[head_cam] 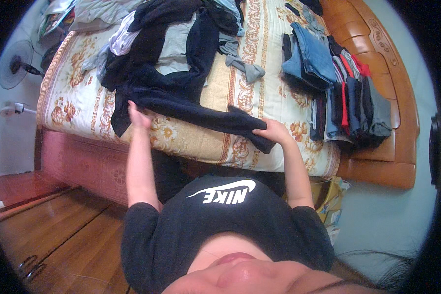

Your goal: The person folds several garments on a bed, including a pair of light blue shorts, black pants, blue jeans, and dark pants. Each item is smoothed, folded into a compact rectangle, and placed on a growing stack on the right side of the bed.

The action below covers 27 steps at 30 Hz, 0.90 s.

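Observation:
A dark long-limbed garment [191,114] lies spread near the front edge of the bed, one limb stretched sideways to the right. My right hand [273,130] grips that limb close to its end, the thumb on top of the cloth. Against the garment's left part rests my left hand [139,118], its fingers extended and slightly blurred, with no cloth visibly pinched. Other dark cloth [143,47] lies directly behind, and I cannot tell where the one piece stops and the other starts. Pale grey cloth [174,47] shows between the dark limbs.
Folded jeans [312,55] and a row of folded clothes [352,103] sit by the wooden headboard [380,73]. A grey garment [242,62] and a white one [124,38] lie on the patterned bedspread [191,141]. A fan [16,65] stands left of the bed.

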Each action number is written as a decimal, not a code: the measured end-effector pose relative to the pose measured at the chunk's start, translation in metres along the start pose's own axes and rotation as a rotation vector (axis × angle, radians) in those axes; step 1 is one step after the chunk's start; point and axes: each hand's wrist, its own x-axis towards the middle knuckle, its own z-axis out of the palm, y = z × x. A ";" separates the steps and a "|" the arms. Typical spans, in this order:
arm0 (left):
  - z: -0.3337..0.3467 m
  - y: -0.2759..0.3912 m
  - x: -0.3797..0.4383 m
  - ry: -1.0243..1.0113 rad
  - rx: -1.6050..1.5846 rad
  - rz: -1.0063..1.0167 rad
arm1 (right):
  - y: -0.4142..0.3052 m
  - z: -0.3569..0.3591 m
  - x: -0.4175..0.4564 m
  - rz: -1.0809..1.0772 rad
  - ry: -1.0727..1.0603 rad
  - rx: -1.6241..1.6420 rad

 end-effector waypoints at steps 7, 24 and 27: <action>0.026 -0.116 -0.067 -0.065 -0.054 -0.512 | 0.045 0.062 -0.012 0.206 0.407 -0.208; 0.050 -0.081 -0.067 0.145 1.209 0.403 | 0.056 0.041 -0.050 0.467 0.555 -0.166; 0.009 -0.080 -0.079 0.362 0.877 -0.323 | 0.091 0.089 -0.054 0.411 0.758 -0.136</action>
